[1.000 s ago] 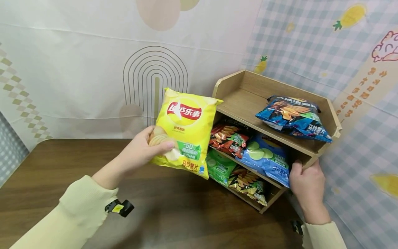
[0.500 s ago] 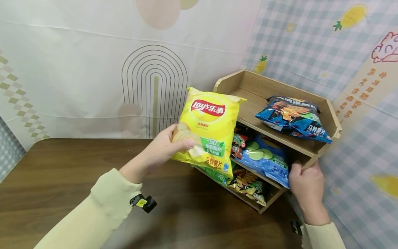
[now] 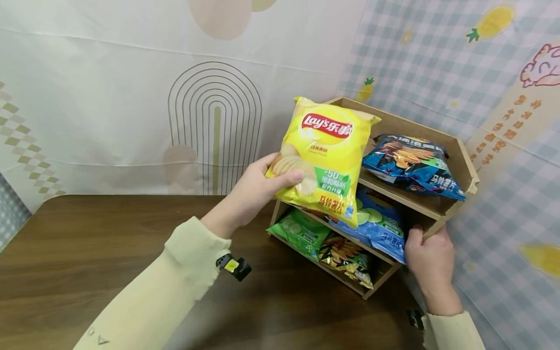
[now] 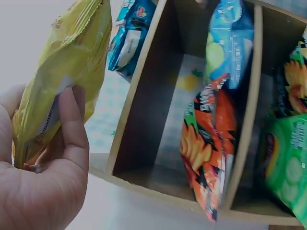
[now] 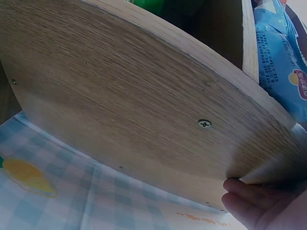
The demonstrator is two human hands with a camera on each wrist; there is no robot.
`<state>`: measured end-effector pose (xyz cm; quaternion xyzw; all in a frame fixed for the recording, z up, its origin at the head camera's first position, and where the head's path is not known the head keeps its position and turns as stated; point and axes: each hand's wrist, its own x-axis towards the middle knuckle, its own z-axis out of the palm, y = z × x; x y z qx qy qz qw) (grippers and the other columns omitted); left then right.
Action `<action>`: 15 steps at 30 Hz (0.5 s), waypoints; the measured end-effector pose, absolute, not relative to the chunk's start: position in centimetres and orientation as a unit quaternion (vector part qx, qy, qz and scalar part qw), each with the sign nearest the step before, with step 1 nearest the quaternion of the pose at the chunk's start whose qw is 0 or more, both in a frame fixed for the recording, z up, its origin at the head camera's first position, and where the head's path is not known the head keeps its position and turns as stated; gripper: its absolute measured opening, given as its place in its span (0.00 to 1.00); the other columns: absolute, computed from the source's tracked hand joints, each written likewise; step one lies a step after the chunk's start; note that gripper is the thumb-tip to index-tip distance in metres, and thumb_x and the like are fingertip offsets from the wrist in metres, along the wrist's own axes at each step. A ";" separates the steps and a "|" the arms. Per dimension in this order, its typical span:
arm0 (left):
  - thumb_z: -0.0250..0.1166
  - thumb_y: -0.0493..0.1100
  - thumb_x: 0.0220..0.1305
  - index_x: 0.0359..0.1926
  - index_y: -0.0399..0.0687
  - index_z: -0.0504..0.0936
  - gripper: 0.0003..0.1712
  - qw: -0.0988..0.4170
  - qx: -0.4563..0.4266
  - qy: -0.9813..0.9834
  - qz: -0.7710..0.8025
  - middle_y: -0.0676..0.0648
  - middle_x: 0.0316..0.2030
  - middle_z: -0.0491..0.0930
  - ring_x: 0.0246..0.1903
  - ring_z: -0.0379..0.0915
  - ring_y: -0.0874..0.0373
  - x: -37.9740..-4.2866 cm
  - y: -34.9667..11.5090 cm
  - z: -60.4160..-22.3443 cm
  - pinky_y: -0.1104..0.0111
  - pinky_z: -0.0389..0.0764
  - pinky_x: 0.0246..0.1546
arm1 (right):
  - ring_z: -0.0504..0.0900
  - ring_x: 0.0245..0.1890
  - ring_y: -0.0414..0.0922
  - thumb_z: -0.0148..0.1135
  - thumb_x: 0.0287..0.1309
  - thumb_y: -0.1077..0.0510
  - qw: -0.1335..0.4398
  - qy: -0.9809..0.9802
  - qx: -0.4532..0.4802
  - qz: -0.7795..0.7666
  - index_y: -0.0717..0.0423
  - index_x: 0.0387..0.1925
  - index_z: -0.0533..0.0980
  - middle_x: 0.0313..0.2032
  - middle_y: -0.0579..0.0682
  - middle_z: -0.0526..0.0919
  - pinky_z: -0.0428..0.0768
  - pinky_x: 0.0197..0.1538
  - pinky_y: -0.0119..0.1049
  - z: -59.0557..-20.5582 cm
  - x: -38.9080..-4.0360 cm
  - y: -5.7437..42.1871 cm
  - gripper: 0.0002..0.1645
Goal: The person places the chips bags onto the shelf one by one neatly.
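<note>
A yellow bag of Lay's potato chips (image 3: 328, 146) is gripped at its lower left side by my left hand (image 3: 262, 189), thumb across the front. Held upright, it hangs before the left part of a wooden shelf (image 3: 430, 221) and hides some of it. In the left wrist view the yellow bag (image 4: 72, 62) is seen edge-on, with the fingers curled round it. My right hand (image 3: 433, 257) holds the shelf's right side, below the top tier. The right wrist view shows its fingertips (image 5: 240, 191) against the wooden side panel (image 5: 120, 96).
On the top tier lies a dark blue chip bag (image 3: 411, 165). The middle tier holds a light blue bag (image 3: 385, 226) and a red bag (image 4: 211, 148). Below are a green bag (image 3: 302, 233) and a black-and-gold bag (image 3: 345, 257). A brown table (image 3: 109, 253) supports the shelf.
My left hand has carried the yellow chip bag to the right and slightly up, from beside the shelf to in front of its top tier. My right hand stays on the shelf side.
</note>
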<state>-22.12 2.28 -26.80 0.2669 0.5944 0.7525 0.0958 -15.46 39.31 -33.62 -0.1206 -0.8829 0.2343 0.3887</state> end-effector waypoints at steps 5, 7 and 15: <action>0.71 0.51 0.58 0.61 0.49 0.74 0.31 0.107 0.249 0.583 0.766 0.40 0.45 0.81 0.36 0.81 0.52 -24.2 4.3 -25.4 0.65 0.82 0.35 | 0.73 0.37 0.75 0.47 0.62 0.55 0.387 -0.885 -0.122 0.230 0.71 0.47 0.68 0.39 0.75 0.75 0.65 0.36 0.68 -33.7 -15.6 39.5 0.21; 0.72 0.49 0.57 0.63 0.48 0.71 0.34 0.111 0.228 0.551 0.795 0.39 0.48 0.80 0.39 0.81 0.50 -24.8 4.9 -25.2 0.64 0.82 0.39 | 0.72 0.37 0.75 0.47 0.62 0.56 0.386 -0.885 -0.123 0.228 0.72 0.47 0.68 0.39 0.75 0.75 0.65 0.36 0.68 -33.7 -15.6 39.4 0.21; 0.70 0.41 0.60 0.60 0.39 0.70 0.29 0.106 0.141 0.392 0.903 0.38 0.55 0.76 0.52 0.77 0.48 -25.5 5.8 -25.8 0.65 0.77 0.52 | 0.73 0.36 0.75 0.48 0.62 0.56 0.404 -0.880 -0.110 0.224 0.71 0.46 0.68 0.37 0.74 0.75 0.65 0.34 0.68 -33.9 -15.5 39.6 0.20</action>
